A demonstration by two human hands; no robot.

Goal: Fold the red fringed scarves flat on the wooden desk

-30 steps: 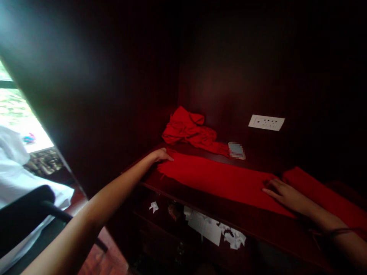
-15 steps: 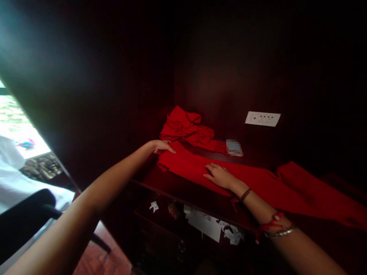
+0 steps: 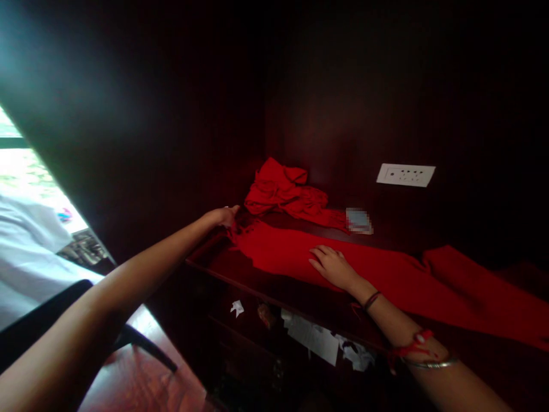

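A long red fringed cloth (image 3: 283, 246) lies spread along a dark wooden shelf (image 3: 257, 286). My left hand (image 3: 225, 216) is at its far left end, fingers closed around the fringed edge; the fingertips are partly hidden in shadow. On the middle of the cloth rests my right hand (image 3: 334, 267), palm down with the fingers stretched out. Behind the cloth, in the corner, sits a crumpled heap of red cloth (image 3: 278, 186). To the right of that heap is a small blurred pale item (image 3: 359, 221).
A white socket panel (image 3: 405, 175) is on the back wall. Below the shelf, an open compartment holds papers (image 3: 315, 337), a white scrap (image 3: 237, 308) and a brownish object (image 3: 266, 315). At left are a black chair (image 3: 146, 346), white fabric (image 3: 26, 246) and a bright window (image 3: 21, 166).
My left hand has moved left, and the cloth's left end now lies drawn out flatter with its fringe showing. My right hand stays on the cloth. The view has shifted slightly.
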